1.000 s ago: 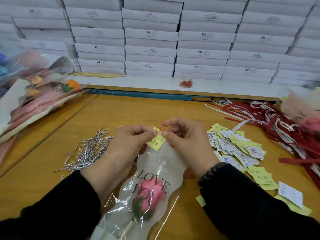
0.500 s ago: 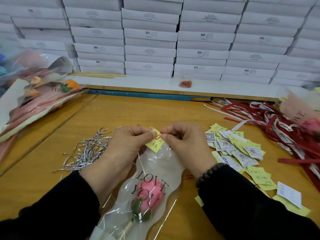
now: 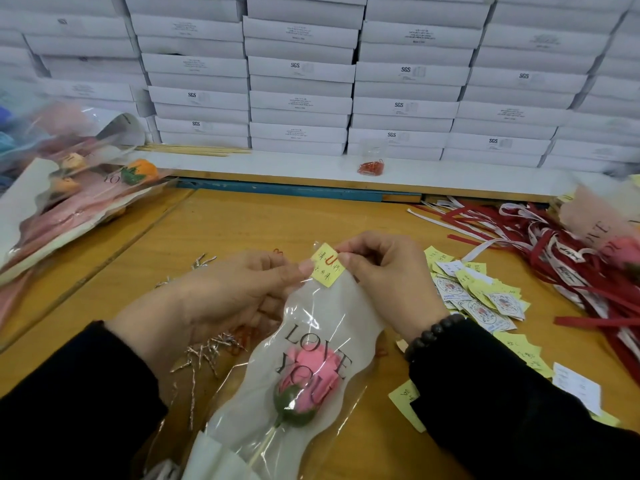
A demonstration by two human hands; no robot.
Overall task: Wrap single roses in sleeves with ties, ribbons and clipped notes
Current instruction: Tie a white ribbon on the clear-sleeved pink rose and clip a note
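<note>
With the sleeve (image 3: 322, 341) lying on the tabletop (image 3: 242, 223) as my landmark, I see both hands at its top edge. Left hand (image 3: 221, 289) pinches the sleeve's top just left of the yellow note (image 3: 327, 265). Right hand (image 3: 384, 271) pinches the note's right edge, fingers curled. An orange clip (image 3: 331, 262) sits on the note, over the sleeve's rim. Pink rose (image 3: 308, 379) is inside the sleeve, under the "LOVE YOU" print, head pointing away from me. Silver ties (image 3: 204, 351) lie left of the sleeve, partly under my left hand. Loose notes (image 3: 485, 296) lie right of the sleeve; red ribbons (image 3: 568, 251) further right. Finished roses (image 3: 79, 188) are piled far left.
</note>
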